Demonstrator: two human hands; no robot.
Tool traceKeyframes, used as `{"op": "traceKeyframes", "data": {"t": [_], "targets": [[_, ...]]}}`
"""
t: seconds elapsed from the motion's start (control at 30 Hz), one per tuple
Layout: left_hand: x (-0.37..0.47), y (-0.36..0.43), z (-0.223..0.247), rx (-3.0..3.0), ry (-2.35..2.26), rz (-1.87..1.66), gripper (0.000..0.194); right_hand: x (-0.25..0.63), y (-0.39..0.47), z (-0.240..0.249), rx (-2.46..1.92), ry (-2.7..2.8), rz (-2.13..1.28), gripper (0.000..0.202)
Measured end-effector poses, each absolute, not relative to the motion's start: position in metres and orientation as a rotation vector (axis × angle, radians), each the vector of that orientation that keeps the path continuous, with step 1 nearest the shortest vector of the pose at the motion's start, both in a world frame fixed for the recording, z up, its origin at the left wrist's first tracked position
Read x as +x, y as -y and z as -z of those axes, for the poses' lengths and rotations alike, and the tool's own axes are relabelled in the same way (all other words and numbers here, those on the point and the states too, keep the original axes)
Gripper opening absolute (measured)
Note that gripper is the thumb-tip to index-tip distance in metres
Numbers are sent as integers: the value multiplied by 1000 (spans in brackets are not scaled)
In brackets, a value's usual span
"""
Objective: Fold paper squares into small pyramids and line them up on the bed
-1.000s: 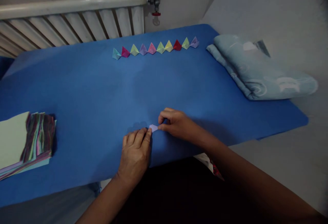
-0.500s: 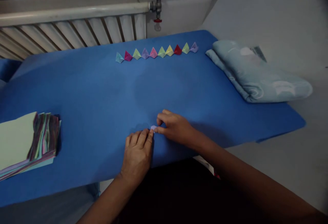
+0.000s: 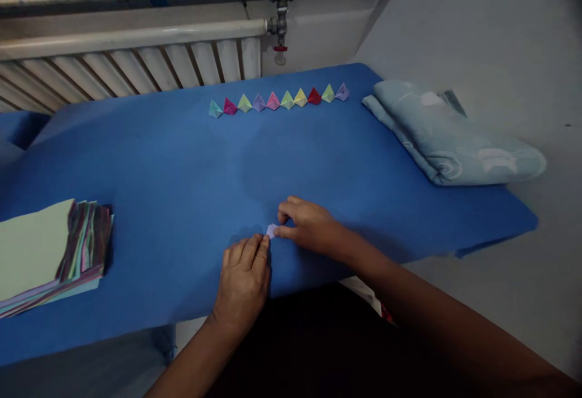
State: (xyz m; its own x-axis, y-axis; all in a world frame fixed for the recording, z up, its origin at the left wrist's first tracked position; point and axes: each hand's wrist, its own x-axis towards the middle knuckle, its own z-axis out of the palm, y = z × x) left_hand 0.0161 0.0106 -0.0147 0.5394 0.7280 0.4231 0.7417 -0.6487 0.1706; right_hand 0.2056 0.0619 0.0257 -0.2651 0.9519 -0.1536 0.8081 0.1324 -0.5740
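one held paper (image 3: 271, 230) — ten lined-up shapes (image 3: 273, 101)

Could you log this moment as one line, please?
left hand: fingers on pale purple paper | right hand: fingertips at same paper | folded-paper row: far side of blue table

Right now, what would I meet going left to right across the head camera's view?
A stack of coloured paper sheets, the bare left hand, a small folded lilac paper, the bare right hand, a folded pale-blue patterned blanket.
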Motion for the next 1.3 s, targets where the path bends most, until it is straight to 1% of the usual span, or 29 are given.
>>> {"op": "traceKeyframes", "data": {"t": [0.1, 0.57, 0.73, 0.9, 1.13, 1.3], "targets": [[15, -12, 14, -2734, 1271, 703, 32, 206, -63, -25, -1715, 2161, -826, 20], [15, -12, 14, -2766, 1280, 686, 35, 203, -67, -29, -1687, 2192, -865, 18], [16, -12, 12, -2744, 1250, 655, 36, 207, -64, -25, -1638, 2181, -789, 16], [16, -13, 13, -2749, 1242, 649, 34, 218, -62, -18, -1543, 2119, -885, 9], [16, -14, 14, -2748, 1226, 622, 34, 218, -69, -21, -1575, 2150, -913, 11], [15, -13, 14, -2751, 1272, 675, 34, 217, -70, -21, -1617, 2146, -931, 11]]}}
